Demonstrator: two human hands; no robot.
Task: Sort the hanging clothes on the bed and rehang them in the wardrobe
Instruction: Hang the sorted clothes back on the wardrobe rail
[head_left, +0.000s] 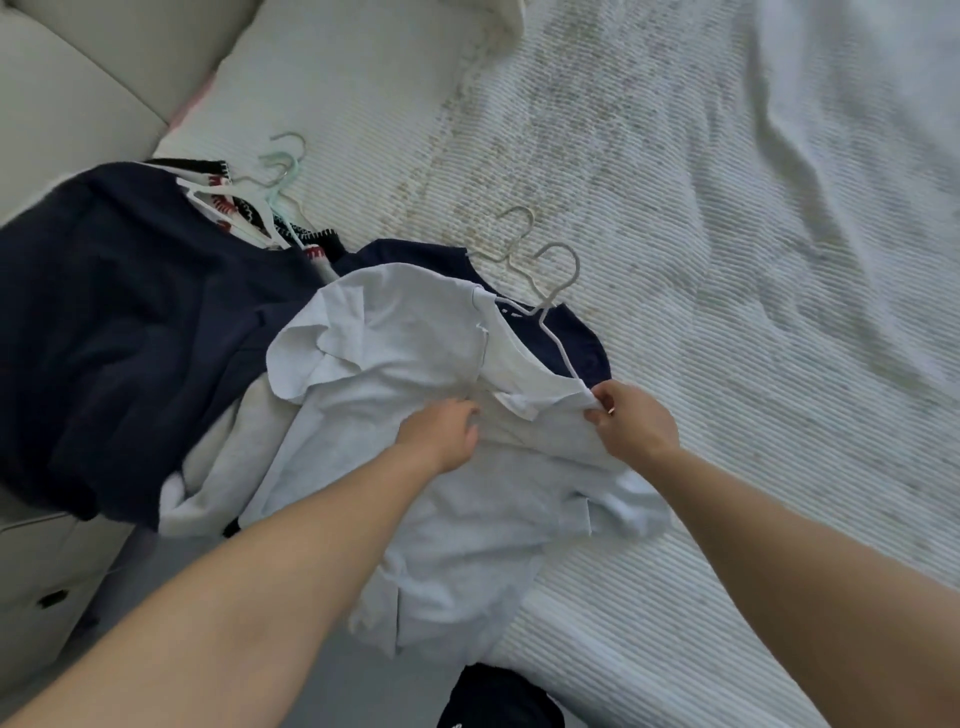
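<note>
A pale grey shirt (405, 353) lies on top of the clothes pile at the bed's near edge, on a white hanger (558, 291) whose hook points away from me. My right hand (631, 423) pinches the shirt's shoulder at the hanger's end. My left hand (444, 428) presses on the shirt's chest near the collar, its fingers curled into the cloth. Under the shirt lies a navy garment (582, 343) with a second hanger hook (511, 228) showing. A large navy garment (135, 312) is heaped at the left.
More hangers (283, 171), one mint green, lie with a black, white and red patterned garment (234, 208) at the back left. A pillow (332, 78) and padded headboard (67, 78) are beyond. The ribbed white bedspread (727, 260) stretches to the right. A dark item (498, 696) lies by the bed.
</note>
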